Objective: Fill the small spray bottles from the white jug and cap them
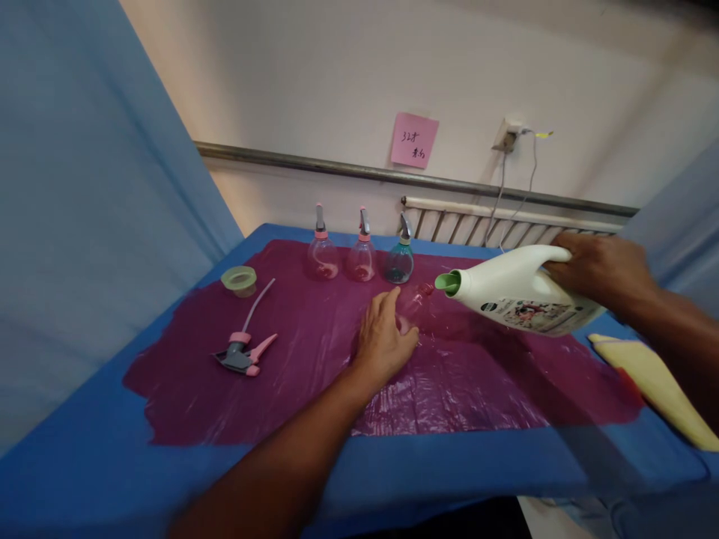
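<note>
My right hand (pixel 598 266) grips the handle of a large white jug (pixel 522 288), tilted so its green spout (pixel 448 282) points left. Just left of the spout is the neck of a clear pinkish bottle (pixel 416 301), which leans toward it. My left hand (pixel 385 329) is wrapped around the lower part of that bottle. Whether liquid leaves the spout is too small to tell. A grey and pink spray head (pixel 239 355) with its tube lies on the purple plastic sheet (pixel 314 359) to the left.
Behind stand two clear pink-collared spray bottles (pixel 323 260) (pixel 361 262) and a teal one (pixel 399 263). A greenish round tub (pixel 240 280) is at the left, a folded yellow cloth (pixel 654 385) at the right. A metal rail (pixel 337 169) crosses the wall.
</note>
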{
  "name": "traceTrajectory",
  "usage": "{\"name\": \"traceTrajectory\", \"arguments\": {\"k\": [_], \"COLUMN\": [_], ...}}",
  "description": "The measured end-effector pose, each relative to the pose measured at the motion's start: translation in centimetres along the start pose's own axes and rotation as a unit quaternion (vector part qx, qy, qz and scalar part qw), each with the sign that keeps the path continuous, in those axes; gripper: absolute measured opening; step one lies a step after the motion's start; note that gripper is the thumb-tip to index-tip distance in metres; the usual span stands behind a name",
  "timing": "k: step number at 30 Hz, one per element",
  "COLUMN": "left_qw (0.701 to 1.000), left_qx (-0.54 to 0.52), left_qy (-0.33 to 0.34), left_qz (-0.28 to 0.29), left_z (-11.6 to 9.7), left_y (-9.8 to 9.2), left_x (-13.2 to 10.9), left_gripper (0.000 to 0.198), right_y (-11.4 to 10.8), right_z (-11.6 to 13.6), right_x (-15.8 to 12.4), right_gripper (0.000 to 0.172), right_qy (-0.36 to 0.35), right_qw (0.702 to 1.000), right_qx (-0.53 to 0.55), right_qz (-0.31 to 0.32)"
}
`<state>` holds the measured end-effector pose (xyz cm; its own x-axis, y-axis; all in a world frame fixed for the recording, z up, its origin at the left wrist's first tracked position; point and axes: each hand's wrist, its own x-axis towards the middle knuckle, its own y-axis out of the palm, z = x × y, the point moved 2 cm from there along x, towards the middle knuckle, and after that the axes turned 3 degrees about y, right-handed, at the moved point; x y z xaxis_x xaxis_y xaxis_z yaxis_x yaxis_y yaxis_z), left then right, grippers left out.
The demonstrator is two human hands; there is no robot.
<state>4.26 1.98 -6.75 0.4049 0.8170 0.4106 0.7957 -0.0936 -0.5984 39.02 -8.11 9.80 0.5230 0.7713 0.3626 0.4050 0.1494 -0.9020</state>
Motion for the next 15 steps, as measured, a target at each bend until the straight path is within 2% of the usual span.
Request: {"name": "traceTrajectory", "arguments": {"k": [7, 15], "left_qw": [1.000, 1.000], "left_qx": [-0.001, 0.002], "left_qy": [0.013, 0.016], "left_qz": [0.005, -0.002], "left_z": [-0.3, -0.4], "left_y": [-0.3, -0.4], "left_x": [-0.1, -0.2], "left_gripper": [0.084, 0.084], "right_y": [-1.0, -1.2], "right_z": [0.1, -0.3], "right_x": [0.1, 0.6], "right_gripper": [0.040, 0.040], "right_qy": [-0.017, -0.029], "right_qw": [1.000, 0.999], "right_qx": [-0.002, -0.022], "right_qz": [-0.017, -0.020]}}
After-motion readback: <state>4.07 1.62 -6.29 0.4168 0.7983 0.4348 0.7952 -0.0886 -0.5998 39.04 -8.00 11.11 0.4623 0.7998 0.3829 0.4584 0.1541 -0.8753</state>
